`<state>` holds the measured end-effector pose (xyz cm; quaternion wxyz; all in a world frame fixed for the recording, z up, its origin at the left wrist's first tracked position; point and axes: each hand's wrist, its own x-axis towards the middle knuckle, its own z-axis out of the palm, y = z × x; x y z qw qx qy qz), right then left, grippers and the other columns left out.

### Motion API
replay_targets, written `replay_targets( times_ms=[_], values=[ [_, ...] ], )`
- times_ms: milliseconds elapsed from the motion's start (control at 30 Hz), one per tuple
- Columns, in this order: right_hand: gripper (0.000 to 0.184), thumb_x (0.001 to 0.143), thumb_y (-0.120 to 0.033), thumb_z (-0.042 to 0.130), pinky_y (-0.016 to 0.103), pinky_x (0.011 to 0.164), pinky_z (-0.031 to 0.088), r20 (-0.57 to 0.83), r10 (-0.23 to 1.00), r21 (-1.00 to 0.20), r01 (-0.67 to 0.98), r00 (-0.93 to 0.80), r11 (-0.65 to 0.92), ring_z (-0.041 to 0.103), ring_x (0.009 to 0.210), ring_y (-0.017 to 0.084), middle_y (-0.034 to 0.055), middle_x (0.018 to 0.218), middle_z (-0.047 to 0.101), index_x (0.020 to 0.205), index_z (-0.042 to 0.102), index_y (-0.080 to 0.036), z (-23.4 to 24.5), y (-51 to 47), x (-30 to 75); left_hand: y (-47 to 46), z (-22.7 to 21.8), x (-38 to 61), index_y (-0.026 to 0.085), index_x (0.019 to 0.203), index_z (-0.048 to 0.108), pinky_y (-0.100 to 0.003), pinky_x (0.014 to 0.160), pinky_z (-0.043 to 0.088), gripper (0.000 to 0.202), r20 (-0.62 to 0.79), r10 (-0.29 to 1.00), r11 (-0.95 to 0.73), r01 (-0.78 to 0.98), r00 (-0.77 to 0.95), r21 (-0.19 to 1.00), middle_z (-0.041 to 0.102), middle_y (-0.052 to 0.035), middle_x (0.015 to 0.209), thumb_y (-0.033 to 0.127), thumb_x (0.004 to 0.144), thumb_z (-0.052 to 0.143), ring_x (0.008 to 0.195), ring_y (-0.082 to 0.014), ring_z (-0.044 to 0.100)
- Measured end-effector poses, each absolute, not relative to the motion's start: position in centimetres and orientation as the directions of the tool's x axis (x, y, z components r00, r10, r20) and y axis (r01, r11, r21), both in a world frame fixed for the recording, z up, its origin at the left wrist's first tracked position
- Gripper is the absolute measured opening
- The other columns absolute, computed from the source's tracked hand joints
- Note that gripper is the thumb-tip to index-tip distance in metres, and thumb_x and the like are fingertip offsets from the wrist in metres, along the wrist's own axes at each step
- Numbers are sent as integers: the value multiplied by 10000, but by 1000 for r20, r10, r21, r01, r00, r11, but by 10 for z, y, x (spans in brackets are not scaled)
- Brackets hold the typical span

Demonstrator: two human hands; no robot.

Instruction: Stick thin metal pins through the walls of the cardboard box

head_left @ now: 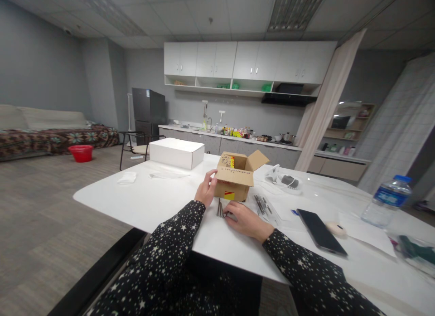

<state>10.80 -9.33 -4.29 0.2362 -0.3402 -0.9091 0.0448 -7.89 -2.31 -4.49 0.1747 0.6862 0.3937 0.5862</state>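
A small open cardboard box [238, 175] with yellow and red labels stands on the white table [152, 202]. My left hand [205, 189] grips the box's near left corner, fingers curled round its edge. My right hand [245, 220] lies low on the table just in front of the box, fingers closed on a small bundle of dark thin metal pieces [220, 209] that stand on the tabletop. What exactly the pieces are is too small to make out.
More dark thin pieces in clear wrap [264, 204] lie right of the box. A black phone [321, 231], a water bottle [386, 201], a white box [176, 153], tissues [127, 177] and a plastic-bagged item [284, 180] also sit on the table. Kitchen counter behind.
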Motion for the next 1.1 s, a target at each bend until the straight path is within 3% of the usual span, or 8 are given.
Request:
replay_targets(
  times_ms=[400,1100],
  values=[
    [162,827,-87,559,326,872,491,390,647,-294,577,-655,762,621,918,183,61,954,665,906,660,-184,-41,-96,106,-23,-46,-78,253,1346,457,-290,746,469,440,664,747,-626,336,-1,704,517,25,724,423,957,340,695,-149,551],
    [76,841,-140,581,292,803,483,408,665,-267,615,-626,742,609,834,175,53,868,657,824,641,-183,-50,-91,101,-24,-48,-83,261,1350,450,-282,726,467,440,661,750,-623,339,6,705,500,34,707,428,959,338,677,-143,543]
  ],
)
